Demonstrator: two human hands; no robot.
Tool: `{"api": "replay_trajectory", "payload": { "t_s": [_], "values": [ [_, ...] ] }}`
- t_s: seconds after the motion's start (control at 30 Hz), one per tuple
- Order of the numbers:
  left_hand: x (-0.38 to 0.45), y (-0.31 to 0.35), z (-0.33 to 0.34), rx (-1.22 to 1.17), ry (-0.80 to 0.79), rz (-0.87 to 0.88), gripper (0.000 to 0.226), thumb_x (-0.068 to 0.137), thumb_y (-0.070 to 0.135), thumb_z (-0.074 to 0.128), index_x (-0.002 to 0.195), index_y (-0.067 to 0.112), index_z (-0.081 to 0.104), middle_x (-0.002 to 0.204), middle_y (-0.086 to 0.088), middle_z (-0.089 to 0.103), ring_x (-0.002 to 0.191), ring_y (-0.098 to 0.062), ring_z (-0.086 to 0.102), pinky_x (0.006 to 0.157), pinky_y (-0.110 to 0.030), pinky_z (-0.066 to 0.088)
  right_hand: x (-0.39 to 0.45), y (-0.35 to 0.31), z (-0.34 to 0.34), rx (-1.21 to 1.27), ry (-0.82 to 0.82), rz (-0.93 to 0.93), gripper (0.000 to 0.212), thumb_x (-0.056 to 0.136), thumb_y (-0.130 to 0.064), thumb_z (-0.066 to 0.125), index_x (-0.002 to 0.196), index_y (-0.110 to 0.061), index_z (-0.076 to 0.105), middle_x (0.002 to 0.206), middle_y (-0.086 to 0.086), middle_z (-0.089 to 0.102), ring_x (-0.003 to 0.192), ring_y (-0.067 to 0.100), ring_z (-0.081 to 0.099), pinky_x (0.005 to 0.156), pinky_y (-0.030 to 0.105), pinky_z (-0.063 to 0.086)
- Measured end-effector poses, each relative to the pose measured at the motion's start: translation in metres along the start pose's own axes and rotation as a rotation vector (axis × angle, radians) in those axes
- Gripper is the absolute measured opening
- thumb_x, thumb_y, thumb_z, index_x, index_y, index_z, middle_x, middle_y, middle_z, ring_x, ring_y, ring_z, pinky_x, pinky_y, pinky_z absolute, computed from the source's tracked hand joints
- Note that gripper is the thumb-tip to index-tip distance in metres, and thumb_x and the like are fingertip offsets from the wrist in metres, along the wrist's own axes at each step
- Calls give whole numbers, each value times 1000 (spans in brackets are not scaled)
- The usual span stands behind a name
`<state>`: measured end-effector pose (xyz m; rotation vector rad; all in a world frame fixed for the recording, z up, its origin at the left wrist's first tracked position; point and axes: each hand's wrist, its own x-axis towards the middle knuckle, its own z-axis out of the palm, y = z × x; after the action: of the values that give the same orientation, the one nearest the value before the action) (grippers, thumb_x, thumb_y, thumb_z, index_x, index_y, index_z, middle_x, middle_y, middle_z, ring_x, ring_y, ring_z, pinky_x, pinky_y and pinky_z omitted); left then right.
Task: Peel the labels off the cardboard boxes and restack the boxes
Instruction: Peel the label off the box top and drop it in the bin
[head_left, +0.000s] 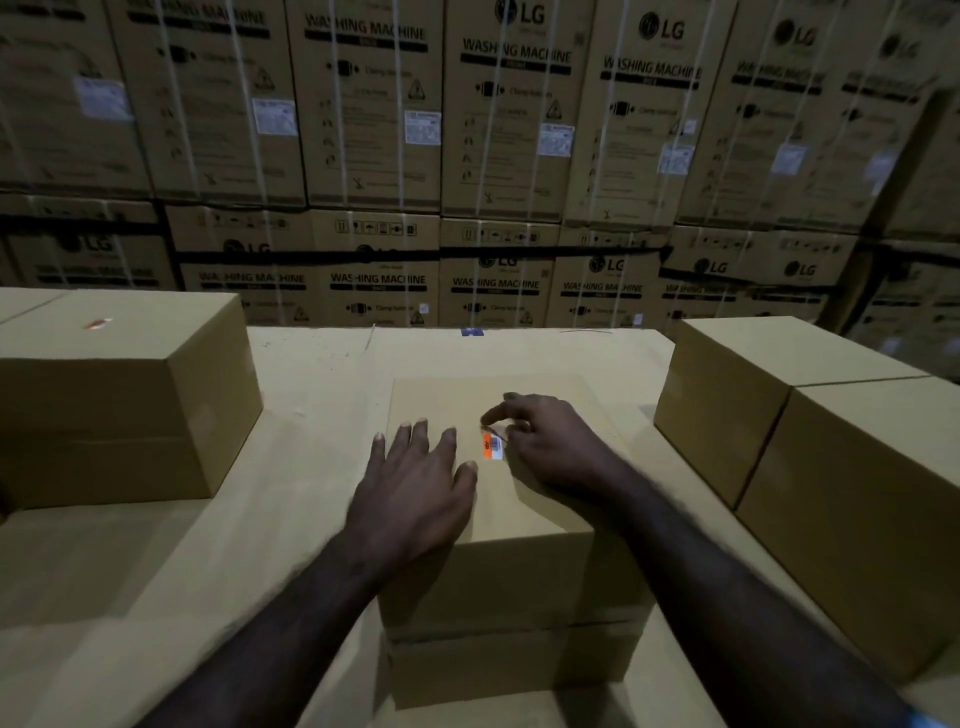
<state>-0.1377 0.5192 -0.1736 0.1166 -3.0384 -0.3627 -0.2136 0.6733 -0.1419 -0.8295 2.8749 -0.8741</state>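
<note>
a wall of washing machine cartons (498, 130) fills the background, stacked in two visible rows, each bound with pale straps and bearing a white sheet on its face; in front of it a broad cardboard surface (322, 374) carries the smaller boxes; at the left stands a plain left box (124, 395) with a small orange mark on its top, well apart from the middle one; at the right two right boxes (810, 415) sit side by side, touching along one edge; in the middle, nearest the camera, is the centre box (498, 530), which seems to rest on a second box of like width beneath it, though the dim light makes the seam hard to judge; the left hand (415, 478) lies flat on the centre box's top near its left edge, its fingers straight and spread, pressing down and holding nothing; the right hand (545, 441) is on the same top, its forefinger stretched out and its other fingers curled, thumb and a finger pinching the upper end of the label (492, 447); that label is a small orange and white barcode sticker on the box's top between the two hands, its top edge lifted from the cardboard and the rest lying flat.
</note>
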Motion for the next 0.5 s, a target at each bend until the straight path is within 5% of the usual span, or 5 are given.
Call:
{"api": "replay_trajectory", "payload": {
  "t_s": [0.5],
  "values": [
    [2, 0, 4, 9, 1, -6, 62, 100, 53, 18, 155, 24, 11, 163, -8, 2, 150, -24, 0, 119, -44, -1, 5, -2, 4, -74, 7, -57, 29, 92, -4, 50, 108, -24, 64, 124, -2, 61, 115, 18, 53, 95, 42, 48]
  ]
}}
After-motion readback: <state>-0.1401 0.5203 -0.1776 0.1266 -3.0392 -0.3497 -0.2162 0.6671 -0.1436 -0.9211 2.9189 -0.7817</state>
